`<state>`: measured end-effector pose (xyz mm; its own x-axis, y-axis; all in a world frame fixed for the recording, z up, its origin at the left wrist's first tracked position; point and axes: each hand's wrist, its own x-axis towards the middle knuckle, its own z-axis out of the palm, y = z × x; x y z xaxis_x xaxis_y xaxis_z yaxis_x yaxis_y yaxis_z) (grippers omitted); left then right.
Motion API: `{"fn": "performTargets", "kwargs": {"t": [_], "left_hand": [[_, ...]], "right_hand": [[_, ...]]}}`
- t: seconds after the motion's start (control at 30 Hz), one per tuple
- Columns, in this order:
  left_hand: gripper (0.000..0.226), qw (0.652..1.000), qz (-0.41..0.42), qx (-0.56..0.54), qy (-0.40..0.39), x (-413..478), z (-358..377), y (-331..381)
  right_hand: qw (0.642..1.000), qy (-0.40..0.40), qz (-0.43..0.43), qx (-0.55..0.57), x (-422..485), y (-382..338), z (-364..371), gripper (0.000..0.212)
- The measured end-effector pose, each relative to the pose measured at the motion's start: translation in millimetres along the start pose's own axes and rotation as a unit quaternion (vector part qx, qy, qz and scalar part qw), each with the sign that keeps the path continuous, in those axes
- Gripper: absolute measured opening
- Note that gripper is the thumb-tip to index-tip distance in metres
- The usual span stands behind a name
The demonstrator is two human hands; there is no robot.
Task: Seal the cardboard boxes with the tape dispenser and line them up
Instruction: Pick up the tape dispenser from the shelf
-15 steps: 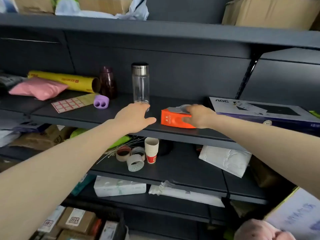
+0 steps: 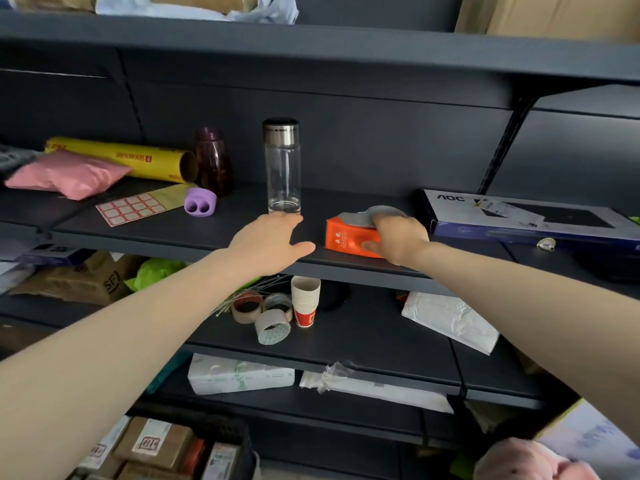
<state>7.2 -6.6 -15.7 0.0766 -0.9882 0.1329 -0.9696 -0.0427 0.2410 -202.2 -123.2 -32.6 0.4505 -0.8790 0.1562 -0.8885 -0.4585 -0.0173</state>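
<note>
An orange tape dispenser (image 2: 343, 239) with a grey top lies on the dark middle shelf (image 2: 173, 233). My right hand (image 2: 398, 239) grips its right end, fingers over the grey top and thumb on the orange side. My left hand (image 2: 270, 242) rests flat on the shelf just left of the dispenser, fingers spread, in front of a clear glass bottle (image 2: 282, 168). Small cardboard boxes (image 2: 156, 445) with labels sit in a crate at the bottom left.
On the same shelf lie a long flat AOC box (image 2: 530, 220), a purple holder (image 2: 200, 201), a dark bottle (image 2: 213, 161), a yellow roll (image 2: 121, 157) and a pink bag (image 2: 67, 174). The shelf below holds tape rolls (image 2: 263, 317), paper cups (image 2: 305, 301) and white packets (image 2: 450, 320).
Both hands stay nearly where they were. My right hand's fingers have settled further over the dispenser's grey top.
</note>
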Motion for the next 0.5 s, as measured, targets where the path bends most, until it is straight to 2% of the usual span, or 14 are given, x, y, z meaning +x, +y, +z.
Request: {"fn": "performTargets", "kwargs": {"t": [0.1,0.2,0.5], "left_hand": [[0.068,1.0,0.005,-0.006,0.0,-4.0,-2.8,4.0],[0.067,1.0,0.011,-0.007,0.004,-9.3,-11.2,9.5],[0.067,0.998,0.046,-0.021,0.032,-28.3,-43.7,32.4]], "right_hand": [[1.0,0.009,0.004,-0.015,-8.8,-3.2,-3.4,0.054],[0.999,0.045,-0.004,0.017,-25.2,-4.2,-12.7,0.047],[0.989,0.127,0.062,0.035,-93.6,17.1,-64.5,0.035]]}}
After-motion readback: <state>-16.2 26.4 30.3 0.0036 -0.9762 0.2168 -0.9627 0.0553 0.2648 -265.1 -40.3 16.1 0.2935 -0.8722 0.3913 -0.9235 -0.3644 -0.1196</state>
